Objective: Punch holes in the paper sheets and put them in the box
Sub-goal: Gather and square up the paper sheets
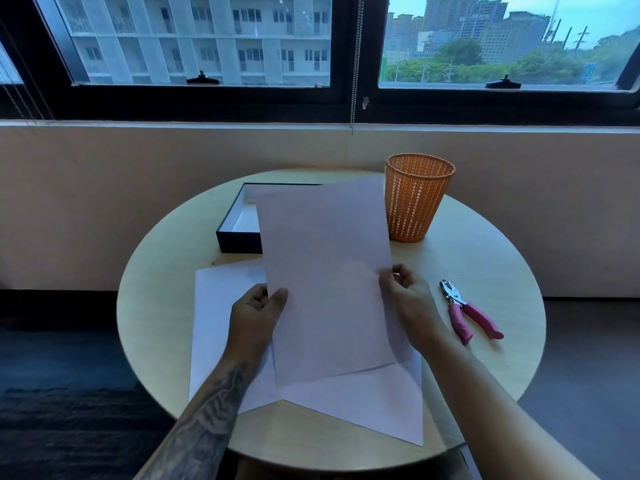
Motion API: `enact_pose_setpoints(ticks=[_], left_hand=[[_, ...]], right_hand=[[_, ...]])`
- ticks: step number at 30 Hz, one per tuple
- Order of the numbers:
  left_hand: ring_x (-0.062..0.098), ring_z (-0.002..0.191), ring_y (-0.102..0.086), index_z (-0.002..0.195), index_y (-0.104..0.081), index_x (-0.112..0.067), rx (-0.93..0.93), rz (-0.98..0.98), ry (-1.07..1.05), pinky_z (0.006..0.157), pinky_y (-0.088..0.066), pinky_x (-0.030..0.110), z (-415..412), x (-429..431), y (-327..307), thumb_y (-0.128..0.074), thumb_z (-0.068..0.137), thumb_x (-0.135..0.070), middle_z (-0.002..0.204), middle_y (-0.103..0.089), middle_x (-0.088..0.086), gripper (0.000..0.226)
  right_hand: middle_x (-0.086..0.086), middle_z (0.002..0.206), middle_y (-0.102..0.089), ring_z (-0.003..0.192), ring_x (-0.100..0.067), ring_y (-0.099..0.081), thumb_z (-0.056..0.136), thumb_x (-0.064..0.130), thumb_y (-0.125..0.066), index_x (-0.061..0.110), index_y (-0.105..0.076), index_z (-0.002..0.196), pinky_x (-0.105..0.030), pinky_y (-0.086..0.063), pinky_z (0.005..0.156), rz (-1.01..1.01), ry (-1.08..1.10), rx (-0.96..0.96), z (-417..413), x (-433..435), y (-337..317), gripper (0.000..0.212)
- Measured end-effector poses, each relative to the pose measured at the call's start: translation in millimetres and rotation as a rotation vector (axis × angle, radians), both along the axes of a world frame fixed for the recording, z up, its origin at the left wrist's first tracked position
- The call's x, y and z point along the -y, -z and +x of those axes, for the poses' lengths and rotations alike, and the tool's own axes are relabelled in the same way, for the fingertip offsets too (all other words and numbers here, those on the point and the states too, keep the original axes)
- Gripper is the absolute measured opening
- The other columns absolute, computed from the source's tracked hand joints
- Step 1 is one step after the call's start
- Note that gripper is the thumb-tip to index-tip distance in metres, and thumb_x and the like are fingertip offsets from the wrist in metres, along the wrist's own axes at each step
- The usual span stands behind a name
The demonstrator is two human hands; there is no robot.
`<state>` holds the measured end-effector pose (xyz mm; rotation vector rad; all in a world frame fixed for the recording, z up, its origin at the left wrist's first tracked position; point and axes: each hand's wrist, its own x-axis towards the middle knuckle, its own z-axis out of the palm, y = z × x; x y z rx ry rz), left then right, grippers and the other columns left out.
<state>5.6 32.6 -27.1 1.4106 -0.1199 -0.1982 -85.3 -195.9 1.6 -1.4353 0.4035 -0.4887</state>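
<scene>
I hold a white paper sheet (325, 271) up above the table, tilted slightly. My left hand (258, 313) grips its left edge and my right hand (405, 299) pinches its right edge. More white sheets (363, 403) lie flat on the table under my hands. A dark box (239, 237) with a white inside stands open behind the held sheet, which hides its right part. A hole punch (467, 308) with pink handles lies on the table to the right of my right hand, untouched.
An orange mesh basket (415, 199) stands upright at the back right, beside the box. Everything rests on a round light wooden table (156, 306). A wall and a window run behind it. Dark floor surrounds the table.
</scene>
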Motion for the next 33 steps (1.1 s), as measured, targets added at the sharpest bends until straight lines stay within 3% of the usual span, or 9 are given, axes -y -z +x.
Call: enact_pose_setpoints(ticks=[5, 10, 13, 16, 19, 22, 26, 30, 33], left_hand=[[0.031, 0.108, -0.07, 0.123, -0.067, -0.014, -0.071, -0.031, 0.143, 0.099, -0.052, 0.051, 12, -11, -2, -0.054, 0.101, -0.014, 0.117, -0.074, 0.009, 0.026], [0.034, 0.108, -0.07, 0.129, -0.063, -0.011, -0.126, -0.099, 0.128, 0.095, -0.054, 0.049, 15, -13, 0, -0.047, 0.104, -0.013, 0.12, -0.073, 0.012, 0.029], [0.034, 0.107, -0.07, 0.128, -0.063, -0.009, -0.138, -0.118, 0.121, 0.093, -0.055, 0.049, 14, -13, -1, -0.047, 0.104, -0.013, 0.118, -0.073, 0.012, 0.029], [0.034, 0.108, -0.069, 0.129, -0.062, -0.009, -0.15, -0.132, 0.122, 0.094, -0.054, 0.051, 13, -13, -2, -0.046, 0.104, -0.012, 0.12, -0.072, 0.014, 0.03], [0.035, 0.11, -0.069, 0.129, -0.062, -0.008, -0.155, -0.142, 0.119, 0.096, -0.053, 0.052, 13, -14, -2, -0.045, 0.104, -0.011, 0.121, -0.072, 0.014, 0.03], [0.035, 0.11, -0.069, 0.129, -0.062, -0.007, -0.148, -0.137, 0.124, 0.097, -0.053, 0.052, 11, -14, -3, -0.045, 0.104, -0.011, 0.121, -0.072, 0.014, 0.031], [0.036, 0.11, -0.068, 0.13, -0.062, -0.008, -0.134, -0.132, 0.129, 0.096, -0.054, 0.053, 11, -14, -3, -0.044, 0.104, -0.012, 0.12, -0.072, 0.014, 0.031], [0.032, 0.108, -0.069, 0.128, -0.063, -0.012, -0.13, -0.132, 0.104, 0.088, -0.056, 0.044, 12, -12, -1, -0.04, 0.105, -0.006, 0.12, -0.073, 0.011, 0.033], [0.032, 0.109, -0.068, 0.128, -0.063, -0.016, -0.127, -0.116, 0.087, 0.089, -0.055, 0.045, 14, -11, -1, -0.035, 0.103, 0.0, 0.12, -0.072, 0.01, 0.04]], right_hand=[[0.007, 0.088, -0.078, 0.087, -0.014, -0.07, 0.1, 0.009, -0.058, 0.016, -0.073, 0.098, -0.026, -0.055, 0.079, -0.183, -0.026, -0.047, 2, 7, 9, 0.016], [-0.005, 0.14, -0.06, 0.128, -0.028, -0.05, 0.098, 0.028, -0.055, 0.014, -0.06, 0.135, -0.041, -0.037, 0.108, -1.101, 0.233, -0.429, -3, 36, 24, 0.04], [-0.009, 0.154, -0.046, 0.141, -0.029, -0.037, 0.099, 0.045, -0.043, 0.01, -0.049, 0.144, -0.044, -0.023, 0.118, -1.281, 0.252, -0.719, -6, 43, 31, 0.058], [-0.006, 0.145, -0.054, 0.137, -0.027, -0.043, 0.098, 0.051, -0.034, 0.016, -0.061, 0.132, -0.047, -0.019, 0.119, -1.351, 0.252, -0.808, -5, 45, 37, 0.056], [-0.001, 0.123, -0.066, 0.12, -0.024, -0.054, 0.097, 0.04, -0.035, 0.022, -0.069, 0.113, -0.046, -0.027, 0.115, -1.36, 0.254, -0.75, -4, 46, 33, 0.042], [0.002, 0.11, -0.07, 0.104, -0.023, -0.06, 0.098, 0.038, -0.04, 0.029, -0.072, 0.107, -0.042, -0.038, 0.097, -1.283, 0.285, -0.66, -7, 49, 25, 0.035], [-0.008, 0.106, -0.076, 0.093, -0.033, -0.069, 0.102, 0.032, -0.046, 0.027, -0.067, 0.121, -0.037, -0.051, 0.074, -0.977, 0.386, -0.407, -12, 46, 4, 0.029], [-0.014, 0.092, -0.067, 0.078, -0.035, -0.063, 0.095, 0.011, -0.05, 0.022, -0.047, 0.135, -0.039, -0.051, 0.067, -0.759, 0.451, -0.226, -14, 40, -28, 0.041], [-0.011, 0.09, -0.065, 0.071, -0.03, -0.059, 0.094, 0.008, -0.049, 0.022, -0.043, 0.133, -0.029, -0.039, 0.058, -0.704, 0.489, -0.101, -14, 33, -54, 0.042]])
